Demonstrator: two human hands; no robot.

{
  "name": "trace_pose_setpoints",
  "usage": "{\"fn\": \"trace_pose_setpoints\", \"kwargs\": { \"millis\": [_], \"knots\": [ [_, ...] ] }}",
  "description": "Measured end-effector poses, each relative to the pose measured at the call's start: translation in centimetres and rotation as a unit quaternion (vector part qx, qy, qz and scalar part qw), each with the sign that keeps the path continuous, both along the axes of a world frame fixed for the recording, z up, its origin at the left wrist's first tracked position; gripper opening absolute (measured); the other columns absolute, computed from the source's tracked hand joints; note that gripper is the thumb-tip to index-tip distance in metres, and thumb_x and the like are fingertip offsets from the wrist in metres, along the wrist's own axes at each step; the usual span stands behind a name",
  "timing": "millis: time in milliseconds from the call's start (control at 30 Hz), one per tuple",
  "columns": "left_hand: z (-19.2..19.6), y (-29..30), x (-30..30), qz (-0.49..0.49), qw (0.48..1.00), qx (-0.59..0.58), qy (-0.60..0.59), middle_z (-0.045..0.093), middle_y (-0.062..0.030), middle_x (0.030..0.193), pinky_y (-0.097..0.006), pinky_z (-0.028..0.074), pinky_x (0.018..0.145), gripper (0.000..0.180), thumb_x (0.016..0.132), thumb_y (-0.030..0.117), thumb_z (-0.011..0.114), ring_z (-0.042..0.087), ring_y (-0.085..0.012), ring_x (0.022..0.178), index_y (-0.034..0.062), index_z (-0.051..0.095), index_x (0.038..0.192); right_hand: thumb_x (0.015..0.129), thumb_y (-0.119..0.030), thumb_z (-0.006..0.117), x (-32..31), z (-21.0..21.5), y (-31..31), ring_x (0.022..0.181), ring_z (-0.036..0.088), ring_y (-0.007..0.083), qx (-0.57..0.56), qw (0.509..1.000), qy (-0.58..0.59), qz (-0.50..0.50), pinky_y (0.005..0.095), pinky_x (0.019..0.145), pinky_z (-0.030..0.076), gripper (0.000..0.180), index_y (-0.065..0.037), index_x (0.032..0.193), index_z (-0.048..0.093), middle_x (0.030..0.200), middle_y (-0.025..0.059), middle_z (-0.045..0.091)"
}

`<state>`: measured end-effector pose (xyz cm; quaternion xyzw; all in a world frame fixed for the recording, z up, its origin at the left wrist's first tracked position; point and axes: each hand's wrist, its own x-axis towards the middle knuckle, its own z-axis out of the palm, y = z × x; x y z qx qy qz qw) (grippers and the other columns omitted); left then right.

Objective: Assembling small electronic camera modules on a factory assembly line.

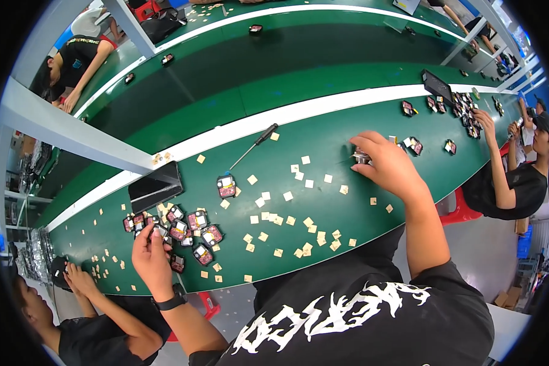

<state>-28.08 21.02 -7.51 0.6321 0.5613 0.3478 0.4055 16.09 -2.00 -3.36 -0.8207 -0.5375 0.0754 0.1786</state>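
Note:
My left hand [151, 259], with a dark band at its wrist, is at the left part of the green bench. Its fingers are closed at one of a cluster of small black-cased electronic units [178, 230], which show reddish faces and white and yellow patches. The hand partly hides that unit. Out to the right, my right hand [387, 165] is raised over the bench, thumb and fingers curled round another small electronic unit [361, 157], mostly covered by the fingers. A single unit [226, 186] lies apart, right of the cluster.
Small cream square pieces [288, 196] are scattered over the bench [311, 131]. A black-handled screwdriver [254, 146] lies near the white rail, and a black tray [155, 187] sits behind the cluster. More units [468, 113] are piled at the right. People work on both sides.

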Motion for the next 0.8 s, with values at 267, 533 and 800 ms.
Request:
{"fn": "trace_pose_setpoints", "kwargs": {
  "millis": [267,533,800],
  "knots": [
    [1.2,1.1,1.5,-0.015,0.87,0.38,0.313,0.071,-0.0188,0.108,-0.041,0.054,0.084,0.02,0.097,0.009,0.067,0.068,-0.036,0.098,-0.0021,0.069,0.113,0.084,-0.017,0.077,0.6,-1.3,-1.0,0.096,0.071,0.0309,-0.009,0.999,-0.027,0.029,0.0414,0.08,0.058,0.045,-0.009,0.126,0.063,0.118,0.0091,0.068],
    [2.3,-9.1,13.6,-0.298,0.888,-0.241,-0.256,0.07,-0.0152,0.117,-0.022,0.047,0.061,0.05,0.11,0.037,0.047,0.065,-0.0129,0.078,-0.0019,0.052,0.142,0.077,-0.015,0.083,-6.1,0.5,0.1,0.09,0.071,0.027,0.079,0.932,0.241,0.259,0.0367,0.074,0.058,0.038,-0.011,0.109,0.062,0.12,0.0021,0.07],
    [1.6,-10.0,16.9,-0.347,0.754,-0.434,-0.35,0.065,-0.0206,0.131,-0.024,0.051,0.069,0.042,0.111,0.028,0.046,0.066,-0.0143,0.089,-0.0024,0.053,0.139,0.088,-0.008,0.076,-8.8,-0.1,-1.5,0.091,0.068,0.0279,0.209,0.933,0.196,0.218,0.0367,0.072,0.055,0.02,-0.006,0.105,0.067,0.123,0.0115,0.063]
  ]
}}
